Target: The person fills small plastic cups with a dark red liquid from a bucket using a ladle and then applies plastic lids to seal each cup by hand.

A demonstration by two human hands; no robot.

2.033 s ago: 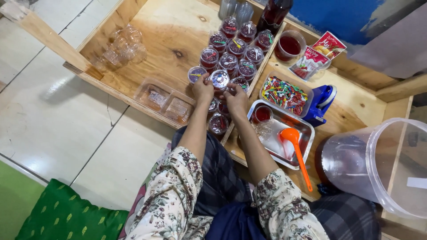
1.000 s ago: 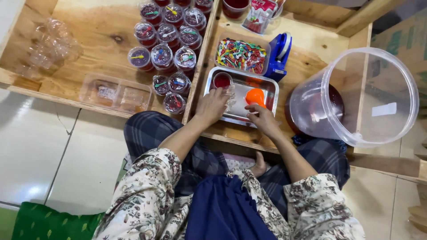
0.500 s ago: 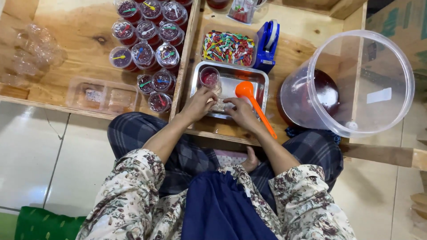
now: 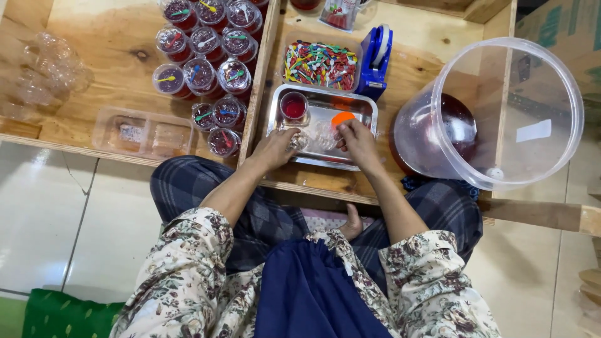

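A big clear bucket holding red liquid lies tilted at right. Left of it, a metal tray sits on the wooden table. Both hands rest in the tray: left hand and right hand each pinch a small clear lid, an orange scoop just beyond.

Metal tray: silver. In it, a small clear cup of deep red liquid and an orange ladle. Clear tub of small spoons: mixed red, green, yellow, blue and pink. Tape dispenser: blue, with a white roll. Lidded cups: dark red filling, each topped with a coloured spoon. Large bucket: transparent, dark red liquid at its base, white label. Wooden tabletop: pale brown, grained. Sleeves: cream with a brown and grey floral print. Trousers: dark blue-grey plaid. Lap cloth: plain navy. Cushion: green with a lighter leaf pattern. Floor tiles: off-white.
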